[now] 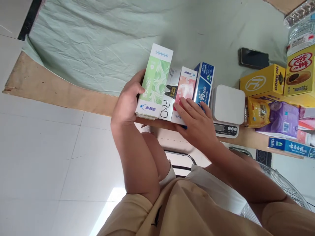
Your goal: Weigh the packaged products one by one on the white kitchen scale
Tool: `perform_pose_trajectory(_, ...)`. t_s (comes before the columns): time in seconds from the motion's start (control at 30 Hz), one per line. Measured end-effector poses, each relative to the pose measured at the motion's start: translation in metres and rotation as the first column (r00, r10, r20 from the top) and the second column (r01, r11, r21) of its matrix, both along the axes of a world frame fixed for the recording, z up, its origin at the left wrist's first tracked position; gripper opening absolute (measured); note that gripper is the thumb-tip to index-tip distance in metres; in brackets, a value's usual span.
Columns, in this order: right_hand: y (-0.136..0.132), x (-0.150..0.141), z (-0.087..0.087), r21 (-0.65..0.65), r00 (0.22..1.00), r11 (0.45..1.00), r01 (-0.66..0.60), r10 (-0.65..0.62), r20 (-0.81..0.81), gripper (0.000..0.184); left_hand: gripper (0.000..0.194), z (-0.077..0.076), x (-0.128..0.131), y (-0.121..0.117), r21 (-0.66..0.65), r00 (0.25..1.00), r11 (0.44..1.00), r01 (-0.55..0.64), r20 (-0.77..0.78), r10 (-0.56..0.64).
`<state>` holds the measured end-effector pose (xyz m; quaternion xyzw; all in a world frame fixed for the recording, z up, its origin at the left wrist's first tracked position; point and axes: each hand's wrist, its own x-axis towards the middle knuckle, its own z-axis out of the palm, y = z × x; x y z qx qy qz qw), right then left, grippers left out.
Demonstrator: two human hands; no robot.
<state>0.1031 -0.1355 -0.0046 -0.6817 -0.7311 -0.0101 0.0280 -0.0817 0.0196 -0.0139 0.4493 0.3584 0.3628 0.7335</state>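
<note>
At the table's front edge, several toothpaste boxes are lined up side by side. My left hand [130, 98] grips the outer side of the green and white toothpaste box [156, 77], its thumb on the near edge and its other fingers hidden behind. Beside that box is a silver-white Bamboo Charcoal box [165, 109], then a pink toothpaste box [186, 85]. A dark blue toothpaste box [204, 77] is at the right end of the row. My right hand [198, 123] lies with stretched fingers over the lower part of the pink and blue boxes.
Just right of the row sits a white digital scale [228, 105]. Farther right are yellow boxes [261, 80], an orange packet [258, 113], a purple pack [283, 119] and another blue toothpaste box [292, 147]. A black phone [253, 58] lies on the pale green cloth [98, 42].
</note>
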Motion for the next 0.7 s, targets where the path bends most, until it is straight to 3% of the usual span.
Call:
perform_pose_trajectory(0.17, -0.007, 0.000, -0.002, 0.143, 0.998, 0.988, -0.052, 0.048, 0.032, 0.046, 0.043, 0.005, 0.000, -0.005, -0.020, 0.999, 0.999, -0.038, 0.006, 0.039)
perform_pose_trajectory(0.4, 0.012, -0.015, 0.016, -0.037, 0.998, 0.998, -0.042, 0.041, -0.047, 0.073, 0.035, 0.000, -0.001, -0.005, 0.000, 0.998, 0.998, -0.061, -0.022, 0.061)
perform_pose_trajectory(0.57, 0.030, -0.022, 0.011, -0.144, 0.992, 0.986, -0.081, 0.066, -0.104, 0.061, 0.039, 0.002, -0.002, -0.005, 0.005, 0.999, 0.999, -0.034, -0.026, 0.034)
perform_pose_trajectory(0.7, 0.029, -0.021, 0.008, -0.106, 0.993, 0.990, -0.092, 0.082, -0.090, 0.056, 0.046, 0.005, -0.003, -0.007, -0.001, 0.999, 1.000, -0.028, -0.033, 0.028)
